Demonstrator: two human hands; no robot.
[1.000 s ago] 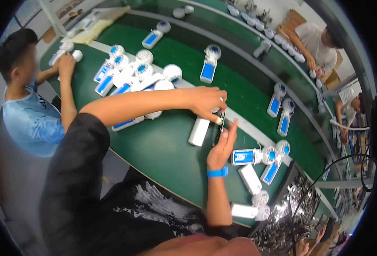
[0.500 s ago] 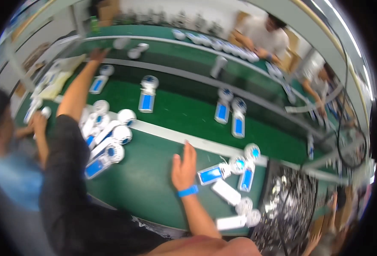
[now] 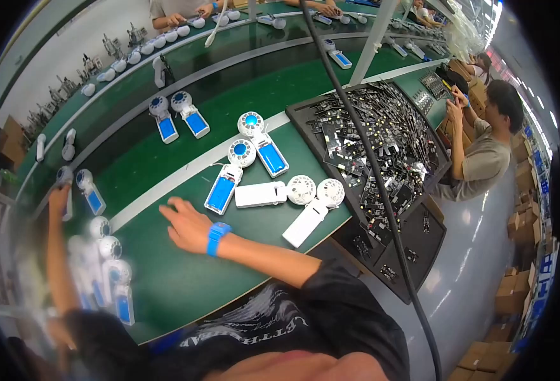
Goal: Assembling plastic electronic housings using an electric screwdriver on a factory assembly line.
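Observation:
At the far left, my left hand (image 3: 59,195) is closed around a white handheld fan (image 3: 65,176) on the green belt; its fingers partly cover the fan. Palm down over the green worktable (image 3: 191,273), my right hand (image 3: 188,223) holds nothing and its fingers are apart. A blue band circles that wrist. Just beyond it lies an opened handheld fan (image 3: 221,188) with a blue inside. Another opened fan (image 3: 269,155) lies behind that one. Two fans with white backs up, one lying sideways (image 3: 259,194) and one slanted (image 3: 305,224), rest to the right.
Several fans (image 3: 120,273) are heaped at the table's left, blurred. A black tray (image 3: 330,155) of small dark electronic parts stands right, with a black cable (image 3: 372,159) hanging across it. More fans (image 3: 165,126) lie on the belt. A co-worker (image 3: 483,149) sits at the right.
The view has swung to the right, bringing the parts tray and a co-worker into fuller sight. My left hand has come from beyond the belt's far edge to a fan on the belt.

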